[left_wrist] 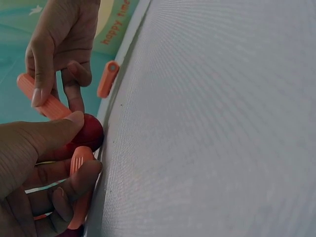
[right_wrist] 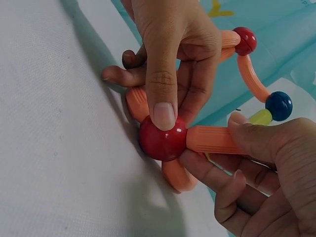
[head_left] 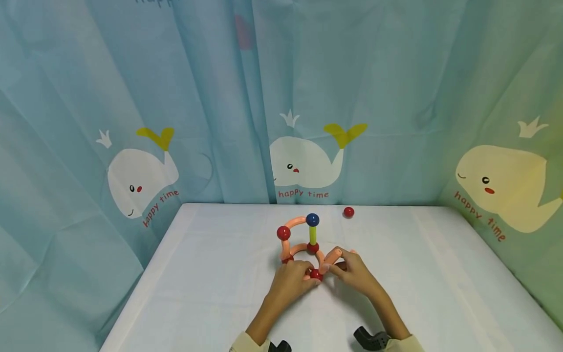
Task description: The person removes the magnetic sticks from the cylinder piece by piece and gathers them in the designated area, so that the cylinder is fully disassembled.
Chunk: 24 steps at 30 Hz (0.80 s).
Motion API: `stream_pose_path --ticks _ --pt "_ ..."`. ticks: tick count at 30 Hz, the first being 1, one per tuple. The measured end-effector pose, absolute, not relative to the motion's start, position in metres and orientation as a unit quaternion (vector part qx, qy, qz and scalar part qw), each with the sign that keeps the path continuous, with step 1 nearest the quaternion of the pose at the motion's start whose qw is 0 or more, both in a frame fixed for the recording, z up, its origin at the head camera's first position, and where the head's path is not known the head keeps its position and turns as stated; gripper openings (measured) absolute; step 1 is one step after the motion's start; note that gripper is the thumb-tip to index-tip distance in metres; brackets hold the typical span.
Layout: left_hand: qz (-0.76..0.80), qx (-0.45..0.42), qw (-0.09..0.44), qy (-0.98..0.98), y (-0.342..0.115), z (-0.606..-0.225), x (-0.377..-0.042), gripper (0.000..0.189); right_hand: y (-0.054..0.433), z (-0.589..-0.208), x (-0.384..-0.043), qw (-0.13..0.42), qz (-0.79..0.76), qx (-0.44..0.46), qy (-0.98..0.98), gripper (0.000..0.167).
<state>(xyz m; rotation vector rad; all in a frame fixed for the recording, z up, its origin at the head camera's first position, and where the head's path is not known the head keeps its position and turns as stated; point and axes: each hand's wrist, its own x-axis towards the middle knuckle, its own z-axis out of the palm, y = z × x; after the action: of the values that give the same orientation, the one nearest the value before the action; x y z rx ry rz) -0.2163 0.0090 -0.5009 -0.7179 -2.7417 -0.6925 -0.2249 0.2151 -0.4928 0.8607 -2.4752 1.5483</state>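
On the table stands a framework of curved orange rods, red balls, an upright lime-green rod [head_left: 313,235] and a blue ball [head_left: 313,219] on top. My left hand [head_left: 288,286] grips the near red ball [right_wrist: 162,143] at the structure's base, thumb pressed on it. From the right, my right hand [head_left: 357,275] pinches a short orange rod [right_wrist: 212,139] between thumb and fingers. One end of that rod meets the red ball in the right wrist view. Another red ball [head_left: 283,232] joins curved rods at the upper left. My left fingers partly hide the structure's near left side.
A loose red ball [head_left: 349,212] lies near the table's back edge. Beyond my right hand, a separate orange rod [left_wrist: 108,79] rests on the white table [head_left: 198,293]. A blue curtain [head_left: 382,73] with printed whales hangs behind and at both sides.
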Motion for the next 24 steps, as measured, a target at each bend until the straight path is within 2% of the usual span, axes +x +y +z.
stream_pose_path --ticks 16,24 --pt "-0.231 -0.247 0.114 -0.934 0.0067 -0.503 -0.2144 0.029 0.2108 -0.4919 -0.2218 0.062 0.499 0.301 -0.811 0.011" --pt "-0.23 -0.247 0.114 -0.934 0.0086 -0.5016 -0.2153 0.028 0.214 -0.4893 -0.2218 0.074 0.496 0.264 -0.824 0.011"
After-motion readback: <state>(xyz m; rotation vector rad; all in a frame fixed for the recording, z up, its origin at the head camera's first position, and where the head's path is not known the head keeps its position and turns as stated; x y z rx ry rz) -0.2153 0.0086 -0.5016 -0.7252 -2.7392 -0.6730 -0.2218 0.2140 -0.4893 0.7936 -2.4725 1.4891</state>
